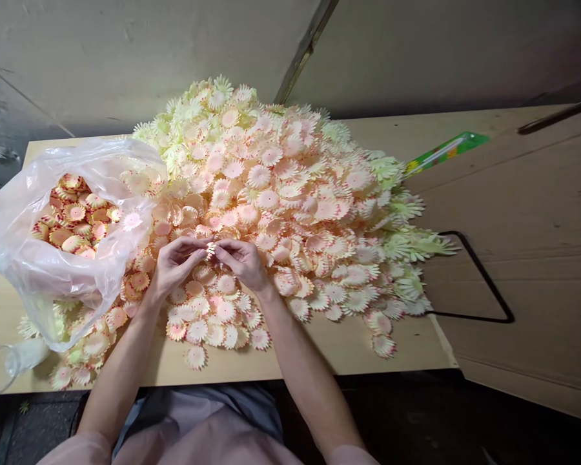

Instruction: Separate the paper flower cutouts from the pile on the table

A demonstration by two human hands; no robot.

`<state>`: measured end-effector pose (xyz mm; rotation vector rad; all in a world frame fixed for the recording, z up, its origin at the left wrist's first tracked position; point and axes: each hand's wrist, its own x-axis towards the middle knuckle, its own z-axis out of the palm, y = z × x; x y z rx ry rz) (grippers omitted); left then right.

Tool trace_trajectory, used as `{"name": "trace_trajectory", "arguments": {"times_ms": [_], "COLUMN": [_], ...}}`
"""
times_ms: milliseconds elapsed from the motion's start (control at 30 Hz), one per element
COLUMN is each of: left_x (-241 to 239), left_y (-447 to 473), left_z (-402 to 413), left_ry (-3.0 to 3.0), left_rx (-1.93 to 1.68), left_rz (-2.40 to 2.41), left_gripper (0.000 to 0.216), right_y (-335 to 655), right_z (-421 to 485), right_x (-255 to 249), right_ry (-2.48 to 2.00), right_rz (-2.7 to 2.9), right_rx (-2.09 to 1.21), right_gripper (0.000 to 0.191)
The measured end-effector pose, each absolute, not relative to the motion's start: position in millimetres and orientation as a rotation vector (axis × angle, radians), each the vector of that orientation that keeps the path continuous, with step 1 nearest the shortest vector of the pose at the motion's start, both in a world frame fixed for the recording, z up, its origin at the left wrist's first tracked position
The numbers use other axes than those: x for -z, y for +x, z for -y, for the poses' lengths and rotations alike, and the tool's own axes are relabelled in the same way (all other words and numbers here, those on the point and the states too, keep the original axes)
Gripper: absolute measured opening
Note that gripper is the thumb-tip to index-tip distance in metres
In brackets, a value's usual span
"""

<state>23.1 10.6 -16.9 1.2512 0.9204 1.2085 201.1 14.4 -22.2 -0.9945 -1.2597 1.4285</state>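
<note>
Between my two hands is a small pale flower-shaped petal piece (210,250), pinched at its edges by the fingertips. My left hand (177,261) grips it from the left with thumb and forefinger. From the other side my right hand (242,260) closes its thumb and fingers on the same piece. Beneath and beyond the hands spreads a large heap of similar petal pieces (281,187), pink-centred and cream, with greener ones at the back and right. Left of my hands, a translucent plastic bag (24,213) lies open with red-edged petal pieces (75,216) inside.
A clear plastic cup (2,369) lies on its side at the table's (314,358) left front corner. At the right are a green-and-yellow packet (448,152), a black bent wire frame (487,278) and a large cardboard sheet (527,213). A grey wall (174,51) stands behind.
</note>
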Motion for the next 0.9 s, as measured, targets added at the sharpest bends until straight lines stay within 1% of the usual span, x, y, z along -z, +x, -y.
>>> {"name": "trace_trajectory", "arguments": {"times_ms": [133, 333, 600, 900], "left_x": [14.8, 16.2, 12.8, 14.3], "left_y": [22.6, 21.2, 22.0, 23.8], "left_z": [-10.6, -12.0, -11.1, -10.5], "left_ry": [1.265, 1.271, 1.3, 1.3], "left_rx": [-1.176, -1.113, -1.13, -1.169], "left_rz": [-0.928, -0.949, -0.965, -1.013], "left_gripper": [0.028, 0.026, 0.025, 0.028], "right_y": [202.0, 203.1, 203.6, 203.4], "right_z": [-14.9, -15.6, -15.8, -15.7], "right_x": [21.8, 22.0, 24.7, 25.7], "right_ry": [-0.983, -1.004, -0.967, -0.985], "right_rz": [1.242, 1.269, 1.22, 1.224], "right_rx": [-1.431, -1.423, -1.487, -1.492], "right_gripper": [0.023, 0.023, 0.022, 0.026]}}
